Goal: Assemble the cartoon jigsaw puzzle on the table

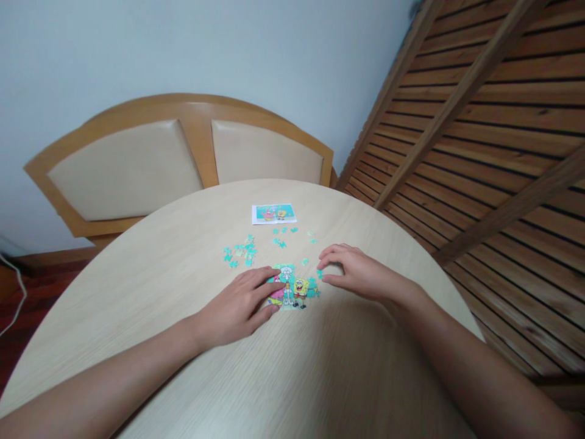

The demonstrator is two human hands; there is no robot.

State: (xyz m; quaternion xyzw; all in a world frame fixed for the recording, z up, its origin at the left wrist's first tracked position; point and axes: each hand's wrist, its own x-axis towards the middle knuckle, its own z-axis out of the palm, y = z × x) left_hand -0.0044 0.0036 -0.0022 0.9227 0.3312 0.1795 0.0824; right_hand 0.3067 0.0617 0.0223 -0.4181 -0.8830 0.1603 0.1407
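Observation:
A partly joined jigsaw puzzle (287, 294) lies on the table, showing cartoon figures on turquoise: a yellow square one, a pale one in the middle and a pink one on the left. My left hand (240, 305) rests on its left side with fingers stretched out, covering part of the pink figure. To the right of the puzzle, my right hand (350, 268) has its thumb and fingertips around a small turquoise puzzle piece (320, 274). Just beyond the puzzle's top right lies a pale loose piece (305, 261).
Several loose turquoise pieces (249, 250) are scattered beyond my left hand, with others (280, 242) farther back. A picture card (274, 213) lies behind them. The round wooden table (183, 262) meets a padded bench back (128, 171); a slatted wooden panel (493, 134) stands at right.

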